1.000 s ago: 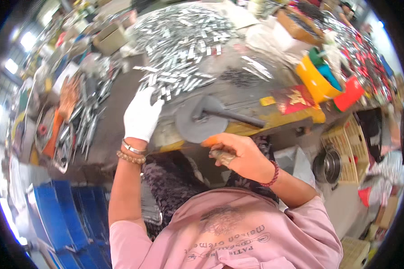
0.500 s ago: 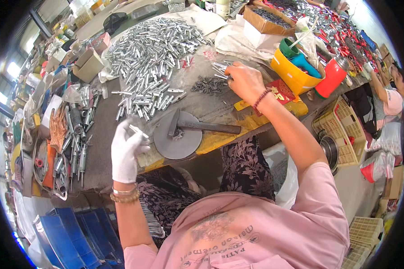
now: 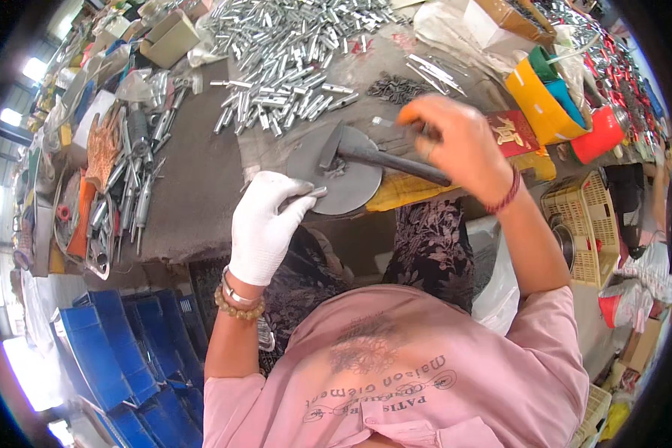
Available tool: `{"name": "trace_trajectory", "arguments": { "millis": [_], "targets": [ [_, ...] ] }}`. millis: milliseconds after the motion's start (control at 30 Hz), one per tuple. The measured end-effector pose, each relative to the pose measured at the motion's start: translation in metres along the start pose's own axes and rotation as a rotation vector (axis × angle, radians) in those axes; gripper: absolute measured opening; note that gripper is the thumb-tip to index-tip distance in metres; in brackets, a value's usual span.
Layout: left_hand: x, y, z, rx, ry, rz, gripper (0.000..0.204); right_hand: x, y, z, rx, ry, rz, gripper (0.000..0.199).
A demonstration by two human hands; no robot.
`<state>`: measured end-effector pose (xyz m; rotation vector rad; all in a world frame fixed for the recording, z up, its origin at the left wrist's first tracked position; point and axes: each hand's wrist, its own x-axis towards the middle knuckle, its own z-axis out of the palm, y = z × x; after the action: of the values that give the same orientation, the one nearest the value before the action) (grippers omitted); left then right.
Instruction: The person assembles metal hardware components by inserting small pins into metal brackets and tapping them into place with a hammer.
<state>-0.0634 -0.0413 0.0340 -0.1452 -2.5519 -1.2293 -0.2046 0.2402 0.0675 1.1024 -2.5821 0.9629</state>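
Observation:
My left hand (image 3: 265, 228), in a white glove, pinches a short silver metal tube (image 3: 306, 196) at the near left edge of a round grey metal disc (image 3: 362, 190). A hammer (image 3: 403, 164) lies across the disc, its head on the disc and its handle pointing right. My bare right hand (image 3: 459, 142), blurred, hovers over the handle's end. A thin metal piece (image 3: 381, 122) with a bright tip sticks out leftward from its closed fingers. Beyond that hand lie several thin silver rods (image 3: 437, 75) and a heap of small dark pieces (image 3: 396, 88).
A large pile of silver tubes (image 3: 291, 60) covers the far middle. Tools (image 3: 134, 164) and an orange-brown glove (image 3: 103, 145) crowd the left. To the right are a yellow container (image 3: 541, 101), a red flask (image 3: 601, 134) and a red packet (image 3: 511, 133). Blue bins (image 3: 112, 336) stand below left.
My left hand has come right, up to the disc, with the tube turned between its fingers. My right hand has left the silver rods and moved nearer the hammer handle. The view has shifted.

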Motion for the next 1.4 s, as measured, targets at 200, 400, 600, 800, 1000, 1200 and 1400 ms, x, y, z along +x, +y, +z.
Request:
{"name": "trace_trajectory", "arguments": {
  "millis": [200,400,600,800,1000,1200,1400],
  "targets": [
    [0.001,0.001,0.001,0.108,-0.006,0.053,0.019,-0.029,-0.042,0.041,-0.054,-0.046,-0.234,0.018],
    [0.0,0.0,0.004,0.207,0.008,0.096,0.017,-0.026,-0.046,0.05,-0.147,-0.027,-0.269,0.013],
    [-0.002,-0.005,0.005,0.21,0.011,0.108,0.017,-0.024,-0.047,0.052,-0.144,-0.021,-0.306,0.012],
    [-0.003,-0.003,0.005,0.165,0.015,0.105,0.017,-0.024,-0.049,0.055,-0.152,-0.016,-0.306,0.01],
    [-0.003,0.001,0.01,0.126,0.018,0.082,0.018,-0.022,-0.045,0.056,-0.091,-0.033,-0.31,0.007],
    [-0.004,0.003,0.011,0.189,0.021,0.08,0.019,-0.023,-0.041,0.06,-0.07,-0.044,-0.309,0.007],
    [-0.005,0.005,0.009,0.221,0.017,0.098,0.021,-0.009,0.007,0.022,-0.106,0.209,-0.079,0.016]
  ]
}}
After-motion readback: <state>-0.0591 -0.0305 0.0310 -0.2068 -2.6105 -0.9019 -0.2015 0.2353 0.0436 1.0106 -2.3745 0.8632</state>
